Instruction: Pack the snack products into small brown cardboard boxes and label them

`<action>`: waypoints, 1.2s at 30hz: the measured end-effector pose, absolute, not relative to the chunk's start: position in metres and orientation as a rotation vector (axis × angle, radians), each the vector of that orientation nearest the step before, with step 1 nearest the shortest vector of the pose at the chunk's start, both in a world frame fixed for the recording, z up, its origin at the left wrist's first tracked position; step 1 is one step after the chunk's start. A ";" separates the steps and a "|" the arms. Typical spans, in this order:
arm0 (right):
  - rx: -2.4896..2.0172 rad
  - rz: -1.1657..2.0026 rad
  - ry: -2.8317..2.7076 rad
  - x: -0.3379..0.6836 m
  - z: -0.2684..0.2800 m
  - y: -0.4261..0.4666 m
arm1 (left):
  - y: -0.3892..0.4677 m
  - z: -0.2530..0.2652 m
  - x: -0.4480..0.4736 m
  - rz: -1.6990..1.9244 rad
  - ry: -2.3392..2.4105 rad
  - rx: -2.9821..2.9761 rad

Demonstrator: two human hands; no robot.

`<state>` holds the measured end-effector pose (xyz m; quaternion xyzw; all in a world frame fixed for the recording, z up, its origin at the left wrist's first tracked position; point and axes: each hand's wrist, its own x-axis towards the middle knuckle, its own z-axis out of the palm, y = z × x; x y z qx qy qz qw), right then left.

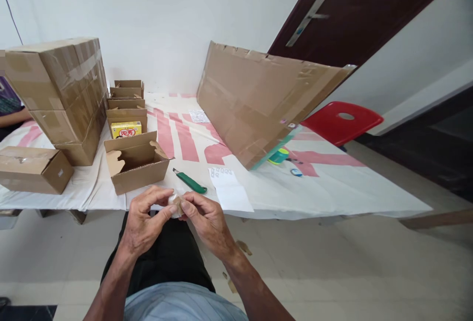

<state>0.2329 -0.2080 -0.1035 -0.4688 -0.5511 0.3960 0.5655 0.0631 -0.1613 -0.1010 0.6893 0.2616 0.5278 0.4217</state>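
Both my hands meet just off the table's front edge, above my lap. Between them is a small crumpled white-and-brown piece (176,205), perhaps tape or card; its kind is not clear. My left hand (148,217) pinches it from the left with thumb and forefinger. From the other side, the thumb and fingers of my right hand (207,220) grip it too. A green utility knife (190,181) lies on the table just beyond my fingers, blade end pointing away to the left. Left of the knife stands an open cardboard box (142,173), flaps up, its visible inside bare.
Several open boxes (127,104) line up behind, one with a yellow packet (126,129). Stacked taped cartons (70,84) and a closed box (33,168) stand left, near another person's arm (15,118). A large cardboard sheet (258,99) leans right, behind a paper (231,190).
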 end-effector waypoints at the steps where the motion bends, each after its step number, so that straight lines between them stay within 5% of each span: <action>1: -1.100 0.923 -1.295 0.232 -0.104 -0.208 | -0.161 -0.102 0.064 1.315 0.652 1.698; 21: -1.012 1.093 -1.180 0.233 -0.102 -0.198 | -0.157 -0.104 0.072 1.238 0.617 1.254; 29: -1.089 1.087 -1.149 0.241 -0.127 -0.190 | -0.148 -0.116 0.074 1.218 0.696 1.626; 36: -1.517 0.632 -1.096 0.328 -0.163 -0.174 | -0.141 -0.132 0.076 1.059 0.800 1.763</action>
